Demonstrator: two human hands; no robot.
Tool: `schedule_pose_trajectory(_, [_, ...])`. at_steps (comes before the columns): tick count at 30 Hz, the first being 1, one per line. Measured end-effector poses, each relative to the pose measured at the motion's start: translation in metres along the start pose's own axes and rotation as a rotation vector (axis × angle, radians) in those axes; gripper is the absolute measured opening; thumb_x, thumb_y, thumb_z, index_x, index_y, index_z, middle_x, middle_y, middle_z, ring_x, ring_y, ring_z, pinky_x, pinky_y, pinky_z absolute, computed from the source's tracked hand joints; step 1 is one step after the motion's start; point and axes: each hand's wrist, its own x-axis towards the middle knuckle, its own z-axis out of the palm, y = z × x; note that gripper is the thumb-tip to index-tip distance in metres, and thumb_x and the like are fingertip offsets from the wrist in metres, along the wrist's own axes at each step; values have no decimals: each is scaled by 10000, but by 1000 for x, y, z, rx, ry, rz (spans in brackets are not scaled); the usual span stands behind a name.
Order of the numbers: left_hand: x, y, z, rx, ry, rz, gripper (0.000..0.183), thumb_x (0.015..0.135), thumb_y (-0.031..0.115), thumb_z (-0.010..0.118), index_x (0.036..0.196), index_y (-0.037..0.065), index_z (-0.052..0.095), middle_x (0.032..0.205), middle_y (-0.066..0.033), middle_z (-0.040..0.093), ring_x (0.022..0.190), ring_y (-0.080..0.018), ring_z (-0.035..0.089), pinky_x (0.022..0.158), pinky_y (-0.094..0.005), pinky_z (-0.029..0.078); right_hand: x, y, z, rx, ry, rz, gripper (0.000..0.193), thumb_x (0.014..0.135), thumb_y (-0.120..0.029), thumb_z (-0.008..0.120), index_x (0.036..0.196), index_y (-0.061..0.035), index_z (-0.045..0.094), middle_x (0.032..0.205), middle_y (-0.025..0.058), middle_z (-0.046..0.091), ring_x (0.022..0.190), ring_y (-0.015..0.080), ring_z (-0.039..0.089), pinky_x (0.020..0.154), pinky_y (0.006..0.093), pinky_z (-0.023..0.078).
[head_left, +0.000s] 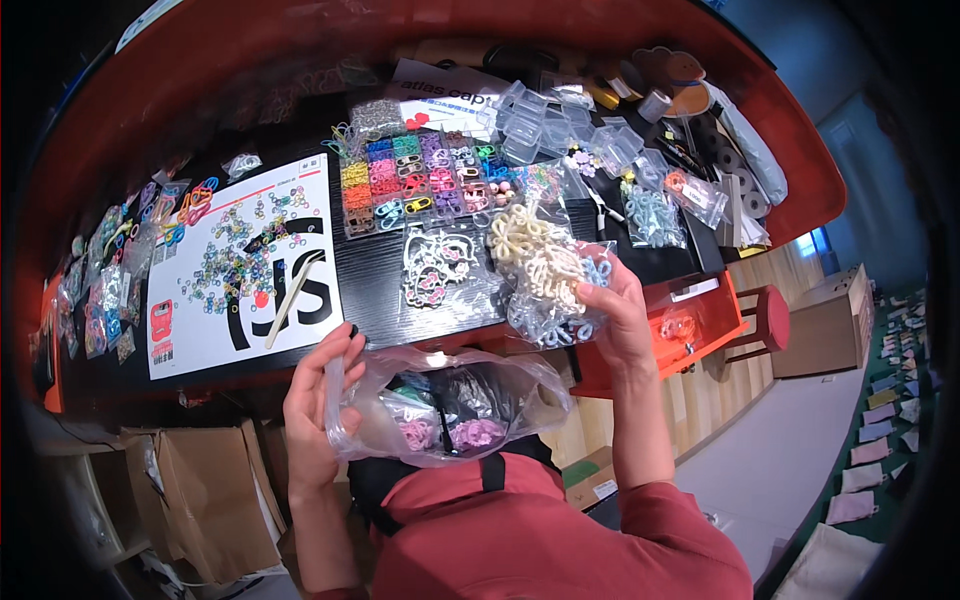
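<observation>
My left hand (314, 412) grips the left rim of a translucent plastic bag (540, 385), which gapes open on my lap. Inside the bag lie small packets, among them a pink bundle (478, 433) and something dark. Over the table's front edge, my right hand (622, 312) is closed on a clear packet of cream loops (540, 255), thumb on top. Blue loops (597, 268) show beneath the cream ones; whether they share one packet I cannot tell. Just left of it lies a clear packet of black, white and pink pieces (437, 268).
A compartment box of colourful clips (410, 180) stands mid-table. Small rings (235, 265) lie scattered on a white printed sheet (190, 350) at left. Clear plastic boxes (545, 125) and scissors (600, 205) are further right. An orange drawer (715, 340) sticks out below; cardboard boxes (205, 500) stand lower left.
</observation>
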Motion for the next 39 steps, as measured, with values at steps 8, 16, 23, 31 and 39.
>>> schedule_pose_trajectory(8, [2, -2, -1, -22, 16, -22, 867, 753, 387, 837, 1384, -65, 452, 1488, -216, 432, 1358, -322, 479, 1120, -413, 386, -2, -11, 5, -113, 24, -27, 551, 821, -17, 720, 1329, 43, 515, 1185, 133, 656, 1063, 175, 640, 962, 322, 490])
schedule_pose_trajectory(16, [2, -3, -2, 48, -6, -10, 957, 792, 519, 801, 1410, -88, 394, 1495, -216, 414, 1371, -284, 460, 1112, -351, 415, -10, -18, -13, -408, 71, -214, 476, 808, -38, 774, 1250, 37, 615, 1198, 89, 652, 1052, 151, 622, 947, 308, 485])
schedule_pose_trajectory(23, [-1, -5, -1, -15, 28, 2, 774, 797, 268, 765, 1402, -77, 427, 1481, -210, 439, 1365, -312, 472, 1130, -388, 381, 2, -30, -28, -160, 158, -338, 335, 843, -39, 742, 1159, 22, 649, 1095, 106, 688, 942, 139, 663, 852, 274, 524])
schedule_pose_trajectory(31, [1, -6, -3, 28, -32, 44, 789, 874, 364, 762, 1402, -96, 399, 1488, -209, 423, 1361, -277, 472, 1110, -343, 419, 42, -8, -49, -670, 435, -356, 301, 821, -136, 795, 1071, -3, 694, 832, -54, 587, 678, 26, 402, 594, 203, 338])
schedule_pose_trajectory(39, [0, -10, 2, -27, 40, 3, 945, 776, 490, 810, 1402, -95, 408, 1486, -217, 426, 1355, -313, 479, 1118, -399, 393, 39, -9, -45, -583, 436, -370, 292, 869, -88, 750, 1122, 30, 666, 917, 17, 668, 798, 45, 559, 707, 208, 457])
